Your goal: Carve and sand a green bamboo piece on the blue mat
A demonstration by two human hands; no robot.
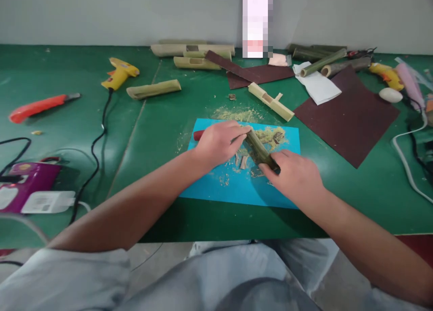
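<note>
My right hand (297,173) is closed around the near end of a short green bamboo tube (259,148), which slants up and to the left. My left hand (221,141) is wrapped around a red-handled tool (198,135); a bit of dark metal shows at its fingers, but most of the tool is hidden. The left fingertips touch the far end of the tube. Beneath both hands lies a blue sheet (206,184), strewn with pale shavings (270,137) and a few curled bark strips (243,162).
Behind are cut bamboo pieces (270,102), brown sandpaper sheets (355,121) and a white paper (320,87). On the left lie a red utility knife (40,108), a yellow glue gun (120,74) with a trailing cord, and a purple power strip (40,180). Another yellow tool (387,76) lies right.
</note>
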